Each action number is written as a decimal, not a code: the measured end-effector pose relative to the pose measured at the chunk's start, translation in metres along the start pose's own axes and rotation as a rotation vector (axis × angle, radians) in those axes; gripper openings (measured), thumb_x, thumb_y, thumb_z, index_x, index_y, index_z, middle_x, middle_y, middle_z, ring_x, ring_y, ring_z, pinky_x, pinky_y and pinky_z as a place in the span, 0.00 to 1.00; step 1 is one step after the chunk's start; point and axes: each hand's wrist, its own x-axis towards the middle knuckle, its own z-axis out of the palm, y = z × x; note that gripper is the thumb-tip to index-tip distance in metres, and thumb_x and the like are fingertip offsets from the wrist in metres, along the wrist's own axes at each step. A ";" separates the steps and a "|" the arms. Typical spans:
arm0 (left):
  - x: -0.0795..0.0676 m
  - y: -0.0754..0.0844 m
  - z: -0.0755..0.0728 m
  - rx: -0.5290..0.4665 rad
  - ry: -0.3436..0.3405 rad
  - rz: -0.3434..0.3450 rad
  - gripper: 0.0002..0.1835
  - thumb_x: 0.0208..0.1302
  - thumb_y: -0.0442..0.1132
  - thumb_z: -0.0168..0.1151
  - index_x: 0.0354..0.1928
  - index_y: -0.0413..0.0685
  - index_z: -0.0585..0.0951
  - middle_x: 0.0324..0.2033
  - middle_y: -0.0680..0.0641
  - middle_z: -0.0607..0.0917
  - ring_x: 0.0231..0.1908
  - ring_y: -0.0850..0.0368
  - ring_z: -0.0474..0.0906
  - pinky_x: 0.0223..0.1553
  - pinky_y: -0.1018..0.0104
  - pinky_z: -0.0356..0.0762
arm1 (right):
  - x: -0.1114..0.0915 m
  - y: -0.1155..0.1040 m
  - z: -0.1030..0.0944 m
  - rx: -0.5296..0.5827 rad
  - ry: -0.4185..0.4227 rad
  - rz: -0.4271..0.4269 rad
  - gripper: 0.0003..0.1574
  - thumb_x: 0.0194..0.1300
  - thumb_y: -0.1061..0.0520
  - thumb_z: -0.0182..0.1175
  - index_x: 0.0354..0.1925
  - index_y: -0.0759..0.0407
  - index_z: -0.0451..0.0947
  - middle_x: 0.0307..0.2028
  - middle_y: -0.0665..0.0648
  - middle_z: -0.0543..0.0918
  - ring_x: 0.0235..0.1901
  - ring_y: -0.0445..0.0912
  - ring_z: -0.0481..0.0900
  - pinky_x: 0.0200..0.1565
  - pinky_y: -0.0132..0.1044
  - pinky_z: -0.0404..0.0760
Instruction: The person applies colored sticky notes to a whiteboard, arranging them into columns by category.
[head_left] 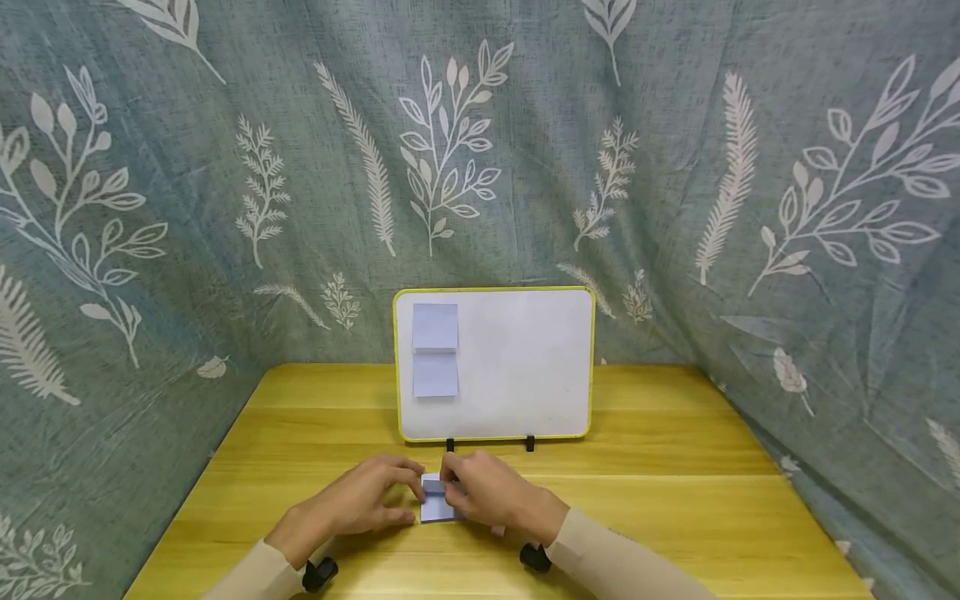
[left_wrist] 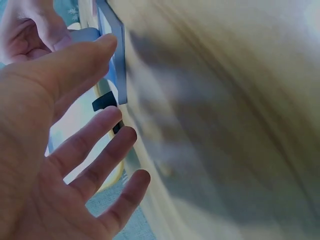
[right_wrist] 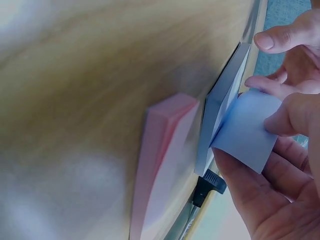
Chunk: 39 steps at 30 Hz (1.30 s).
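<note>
A pad of pale blue sticky notes [head_left: 437, 510] lies on the table in front of the whiteboard. My right hand [head_left: 498, 493] pinches its top sheet [right_wrist: 250, 130] between thumb and fingers; the sheet is lifted and curved away from the pad, its far end still against it. At the pad's left edge is my left hand [head_left: 367, 493], its index finger by the pad's upper left corner and the other fingers spread loosely, as the left wrist view shows. A pink sticky note pad [right_wrist: 165, 160] lies beside the blue one, mostly hidden under my right hand in the head view.
A whiteboard [head_left: 525, 367] with a yellow frame stands behind the pads on black feet [head_left: 530, 443]. Two pale blue notes, an upper note [head_left: 435, 326] and a lower note [head_left: 435, 375], stick to its left side. Patterned cloth [head_left: 480, 167] surrounds the wooden table [head_left: 675, 483].
</note>
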 end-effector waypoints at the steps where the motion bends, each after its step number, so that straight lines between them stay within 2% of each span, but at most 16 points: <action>1: 0.000 0.000 -0.001 0.010 -0.004 0.003 0.09 0.75 0.49 0.84 0.53 0.69 0.95 0.73 0.47 0.89 0.73 0.40 0.86 0.76 0.34 0.83 | 0.000 0.001 0.001 0.001 0.003 0.000 0.03 0.82 0.61 0.68 0.51 0.57 0.86 0.38 0.50 0.93 0.29 0.28 0.75 0.34 0.19 0.76; 5: 0.000 0.001 -0.001 0.059 -0.019 0.031 0.11 0.75 0.51 0.83 0.56 0.69 0.97 0.73 0.47 0.89 0.72 0.41 0.86 0.73 0.35 0.86 | 0.000 0.002 0.000 0.021 0.019 0.005 0.02 0.83 0.61 0.67 0.50 0.57 0.86 0.37 0.50 0.93 0.29 0.27 0.77 0.35 0.20 0.79; 11: 0.001 0.004 -0.002 0.127 -0.038 0.028 0.11 0.76 0.54 0.82 0.57 0.72 0.97 0.73 0.50 0.88 0.70 0.43 0.88 0.69 0.37 0.88 | 0.001 0.002 0.000 0.023 0.025 0.021 0.05 0.88 0.56 0.65 0.50 0.56 0.85 0.40 0.50 0.94 0.32 0.28 0.80 0.39 0.21 0.83; 17: -0.001 0.010 -0.001 0.156 -0.033 0.041 0.10 0.74 0.54 0.83 0.54 0.72 0.97 0.71 0.49 0.89 0.68 0.43 0.88 0.66 0.37 0.89 | 0.003 0.002 -0.002 0.031 0.032 0.050 0.05 0.90 0.56 0.64 0.50 0.57 0.83 0.39 0.52 0.92 0.28 0.28 0.76 0.33 0.21 0.78; 25: 0.002 0.018 -0.001 0.139 -0.010 -0.008 0.07 0.73 0.52 0.85 0.49 0.69 0.98 0.68 0.47 0.90 0.66 0.42 0.89 0.62 0.34 0.89 | 0.009 0.004 -0.004 0.006 0.083 0.051 0.06 0.90 0.58 0.62 0.50 0.60 0.81 0.34 0.52 0.89 0.26 0.29 0.74 0.29 0.22 0.76; 29: 0.003 0.022 0.006 0.117 0.059 -0.058 0.02 0.73 0.49 0.84 0.41 0.69 0.97 0.64 0.49 0.91 0.60 0.44 0.89 0.57 0.36 0.88 | 0.010 0.006 -0.004 0.012 0.102 0.053 0.07 0.89 0.57 0.64 0.51 0.61 0.81 0.34 0.53 0.90 0.25 0.29 0.74 0.29 0.22 0.76; 35: 0.014 0.029 0.022 0.069 0.192 -0.176 0.15 0.64 0.44 0.91 0.27 0.68 0.90 0.54 0.50 0.94 0.54 0.44 0.89 0.52 0.36 0.86 | 0.009 0.007 -0.003 0.036 0.130 0.052 0.04 0.88 0.59 0.64 0.50 0.60 0.82 0.31 0.53 0.90 0.22 0.29 0.71 0.27 0.23 0.74; 39: 0.018 0.036 0.025 0.078 0.242 -0.223 0.18 0.59 0.43 0.93 0.24 0.67 0.88 0.51 0.49 0.95 0.52 0.44 0.91 0.41 0.46 0.87 | 0.009 0.006 -0.003 0.053 0.134 0.072 0.05 0.88 0.59 0.64 0.50 0.59 0.82 0.32 0.53 0.91 0.22 0.29 0.71 0.27 0.23 0.74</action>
